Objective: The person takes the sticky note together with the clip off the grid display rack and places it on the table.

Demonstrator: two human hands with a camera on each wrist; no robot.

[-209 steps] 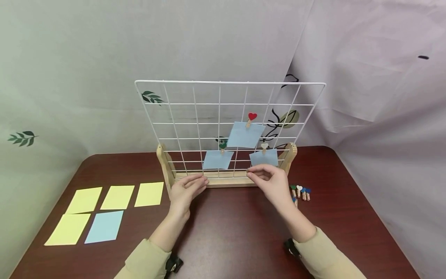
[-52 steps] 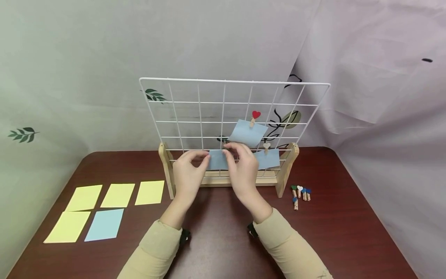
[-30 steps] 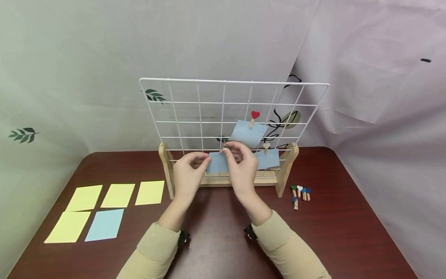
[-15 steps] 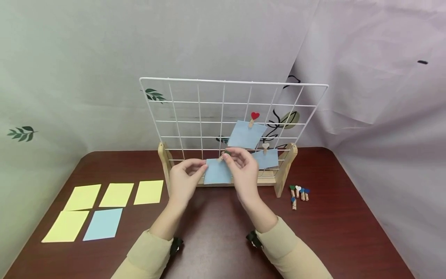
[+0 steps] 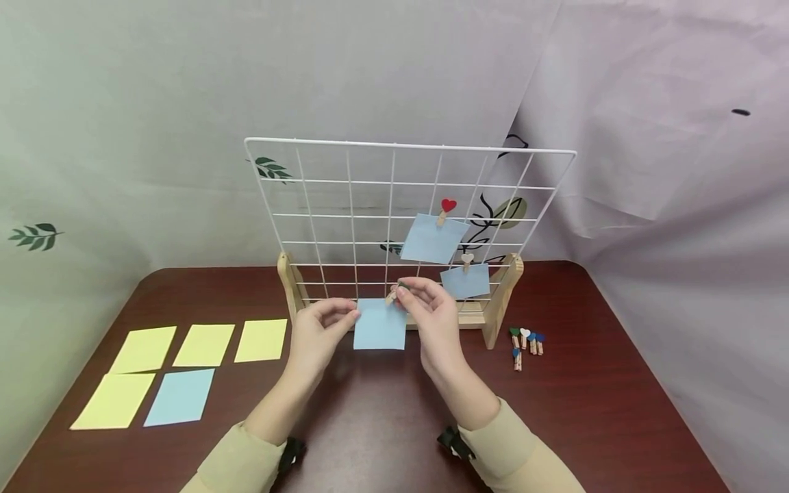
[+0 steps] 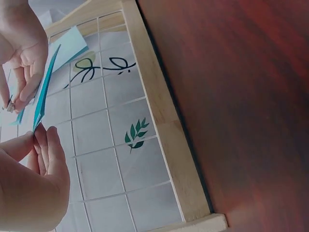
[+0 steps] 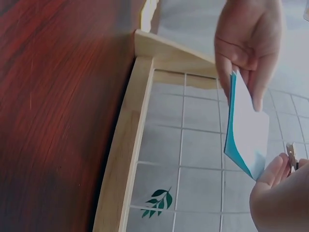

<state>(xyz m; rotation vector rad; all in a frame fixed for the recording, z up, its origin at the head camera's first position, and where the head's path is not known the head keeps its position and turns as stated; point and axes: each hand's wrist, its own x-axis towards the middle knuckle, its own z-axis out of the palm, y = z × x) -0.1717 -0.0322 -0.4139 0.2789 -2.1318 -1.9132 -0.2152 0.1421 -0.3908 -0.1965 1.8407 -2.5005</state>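
In the head view a blue sticky note [image 5: 379,327] hangs just in front of the wire grid's lower part. The left hand [image 5: 319,335] pinches its left edge between thumb and fingers. The right hand [image 5: 434,325] pinches a small wooden clothespin [image 5: 391,296] with a dark green heart by the note's upper right corner; whether it still clips the paper I cannot tell. The right wrist view shows the note [image 7: 248,130] slightly bowed and the clothespin [image 7: 291,155] in the right fingertips. Edge-on, the note [image 6: 44,92] appears in the left wrist view.
On the white grid [image 5: 370,198], a red-heart clothespin [image 5: 448,205] and a white-heart one [image 5: 467,259] each hold a blue note. Several yellow notes [image 5: 260,340] and a blue note [image 5: 179,397] lie at left. Several clothespins [image 5: 516,359] lie at right.
Both hands first moved from the grid's bottom bar up to the lower left note. The note and green-heart clothespin have since come off the grid, down and toward the person.
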